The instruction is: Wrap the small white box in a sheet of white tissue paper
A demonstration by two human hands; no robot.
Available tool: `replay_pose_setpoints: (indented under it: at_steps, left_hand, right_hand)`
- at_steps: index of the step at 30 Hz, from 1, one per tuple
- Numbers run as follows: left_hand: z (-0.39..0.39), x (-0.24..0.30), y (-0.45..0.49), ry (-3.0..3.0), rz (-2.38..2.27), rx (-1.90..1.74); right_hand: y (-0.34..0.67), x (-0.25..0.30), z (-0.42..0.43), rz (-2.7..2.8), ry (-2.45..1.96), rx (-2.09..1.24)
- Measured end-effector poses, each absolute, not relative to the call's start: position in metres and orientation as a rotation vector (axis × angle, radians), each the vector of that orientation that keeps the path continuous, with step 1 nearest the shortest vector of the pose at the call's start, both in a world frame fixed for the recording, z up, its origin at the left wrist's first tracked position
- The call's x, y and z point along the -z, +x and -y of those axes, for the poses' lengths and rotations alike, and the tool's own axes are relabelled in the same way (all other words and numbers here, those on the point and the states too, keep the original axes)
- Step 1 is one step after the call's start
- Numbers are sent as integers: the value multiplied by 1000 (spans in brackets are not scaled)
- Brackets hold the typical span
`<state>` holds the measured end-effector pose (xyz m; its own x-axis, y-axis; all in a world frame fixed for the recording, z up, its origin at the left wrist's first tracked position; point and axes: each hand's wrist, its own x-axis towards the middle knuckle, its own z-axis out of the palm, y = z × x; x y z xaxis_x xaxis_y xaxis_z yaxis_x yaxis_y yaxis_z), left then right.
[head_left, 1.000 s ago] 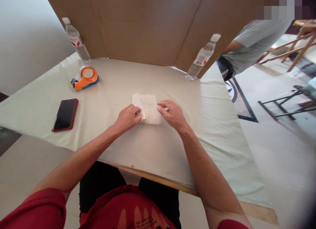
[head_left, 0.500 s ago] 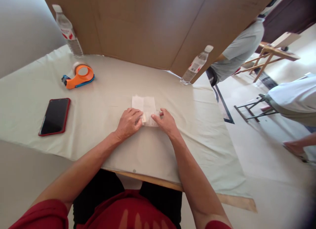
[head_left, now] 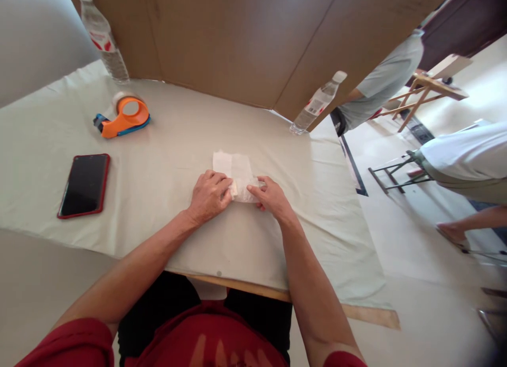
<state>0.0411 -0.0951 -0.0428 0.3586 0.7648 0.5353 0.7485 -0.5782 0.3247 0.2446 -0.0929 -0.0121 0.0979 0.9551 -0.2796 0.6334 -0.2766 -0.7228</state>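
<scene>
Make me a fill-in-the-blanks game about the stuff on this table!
The tape dispenser is mostly ____.
The phone lies on the person's ____ side.
Counting the left bottle and the right bottle, ____ bottles stand by the cardboard.
The left hand and right hand pinch the paper, whose colour is ____.
Missing words: orange; left; two; white.

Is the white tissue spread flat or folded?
Partly folded: the near edge of the tissue is bunched between left hand and right hand; far part lies flat.
</scene>
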Motion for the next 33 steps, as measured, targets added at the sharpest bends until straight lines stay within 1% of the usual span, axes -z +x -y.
replay_pose_setpoints:
  at_steps: [8, 17, 25, 33]
  left_hand:
    - [96, 41, 41, 2561, -1469, -1053]
    - [95, 42, 42, 2534, -1442, -1075]
    - [94, 41, 42, 2530, -1422, -1069]
    - [91, 43, 40, 2434, -1377, -1036]
  right_hand:
    - [226, 33, 84, 1417, -1789, -956]
    - [232, 40, 93, 1238, -1633, -1071]
    - [212, 38, 95, 1408, -1462, -797]
    - [196, 31, 90, 1382, -1375, -907]
